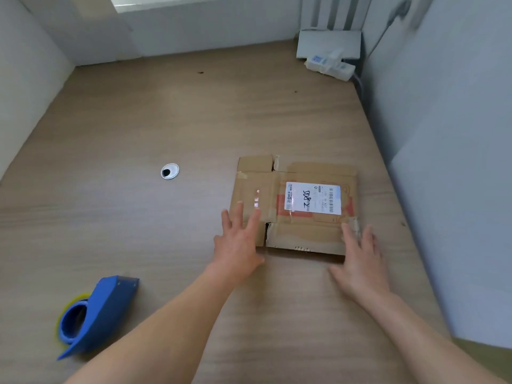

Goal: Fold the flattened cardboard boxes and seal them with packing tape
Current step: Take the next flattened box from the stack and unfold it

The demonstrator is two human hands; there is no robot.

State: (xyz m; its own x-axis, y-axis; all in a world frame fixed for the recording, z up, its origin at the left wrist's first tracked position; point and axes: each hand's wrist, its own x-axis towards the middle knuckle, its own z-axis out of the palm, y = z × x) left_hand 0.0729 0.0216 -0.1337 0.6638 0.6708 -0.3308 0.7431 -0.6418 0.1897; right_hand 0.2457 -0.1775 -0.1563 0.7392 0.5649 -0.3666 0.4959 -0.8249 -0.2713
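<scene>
A flattened brown cardboard box [297,225] lies flat on the wooden desk [138,217], right of centre, with a white shipping label [314,198] and old clear tape on top. My left hand [239,242] rests open, fingers spread, on the box's near left corner. At the near right corner, my right hand [360,261] lies open with its fingertips touching the box edge. A blue tape dispenser [94,314] with a yellow-rimmed roll lies on the desk at the near left, apart from both hands.
A round metal cable grommet [169,171] sits in the desk left of the box. White power strips and a white flat box [329,55] occupy the far right corner. Pale partition walls [443,134] close the desk on left, back and right.
</scene>
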